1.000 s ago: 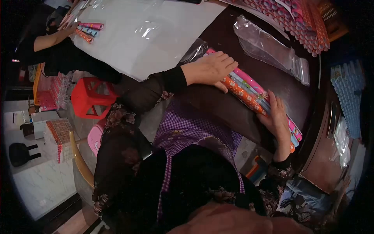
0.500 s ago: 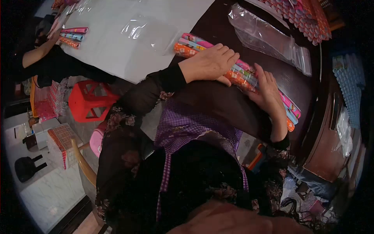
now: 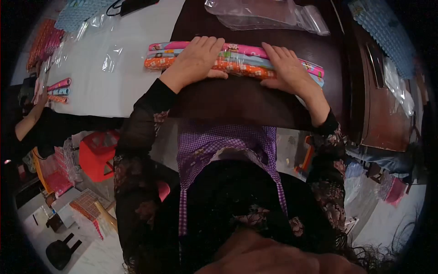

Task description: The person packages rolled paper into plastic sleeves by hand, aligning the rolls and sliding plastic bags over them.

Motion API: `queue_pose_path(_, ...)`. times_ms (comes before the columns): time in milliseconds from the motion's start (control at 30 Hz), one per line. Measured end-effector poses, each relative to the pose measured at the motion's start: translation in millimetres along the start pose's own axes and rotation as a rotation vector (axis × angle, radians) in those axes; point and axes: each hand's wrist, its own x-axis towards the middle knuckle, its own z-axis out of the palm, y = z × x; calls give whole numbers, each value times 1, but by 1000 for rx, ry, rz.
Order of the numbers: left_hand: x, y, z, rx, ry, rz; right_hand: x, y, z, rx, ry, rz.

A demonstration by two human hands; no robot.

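Observation:
Three patterned rolls, pink, blue and orange, lie side by side as one bundle (image 3: 242, 61) on the dark table (image 3: 219, 100), with a shiny clear film over them. My left hand (image 3: 197, 61) rests across the bundle left of its middle, palm down, fingers over the far side and thumb along the near edge. On the right part of the bundle lies my right hand (image 3: 289, 71), flat, its fingers spread a little and pointing away from me. Beyond the bundle are flat clear plastic sleeves (image 3: 260, 16).
At the left, another person's hand (image 3: 42, 98) holds three similar rolls (image 3: 59, 91) at the white sheet's (image 3: 132, 27) edge. Blue rolls (image 3: 383, 32) are stacked at the far right. A red stool (image 3: 96, 157) stands below the table's left side.
The view has turned, so the bundle now appears level and further left. More of its left end shows beyond my left hand than a second ago. Both hands remain on it.

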Motion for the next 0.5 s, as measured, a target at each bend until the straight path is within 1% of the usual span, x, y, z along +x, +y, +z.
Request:
queue_pose_path(33,-1,-2,1,2,-8,-17,-13,7,-8,-4,1,-4)
queue_pose_path(67,-1,-3,0,8,-4,-25,-29,14,-18,-40,-26,88)
queue_pose_path(100,-3,-5,-2,-1,20,10,-44,20,-25,-73,-52,176)
queue_pose_path(133,-4,-8,-5,-10,43,42,-56,26,-30,-79,-56,204)
queue_pose_path(167,-8,-13,-8,-1,45,25,-66,29,-33,-85,-62,228)
queue_pose_path(233,-22,-28,-15,25,16,54,-79,28,-35,-82,-61,224)
queue_pose_path(267,-28,-33,-19,41,10,25,-82,28,-35,-76,-54,235)
queue_pose_path(300,-29,-34,-22,19,-48,-33,-87,29,-34,-61,-49,198)
queue_pose_path(333,-31,-37,-26,-4,-104,-92,-90,31,-33,-73,-14,195)
queue_pose_path(367,-32,-37,-27,17,-114,-128,-91,34,-32,-83,21,191)
queue_pose_path(433,-33,-34,-24,-16,-79,-53,-89,38,-27,-69,48,155)
queue_pose_path(467,-35,-35,-23,-5,-86,-75,-88,37,-24,-73,76,161)
queue_pose_path(500,-35,-33,-23,14,-50,-49,-85,33,-26,-73,62,176)
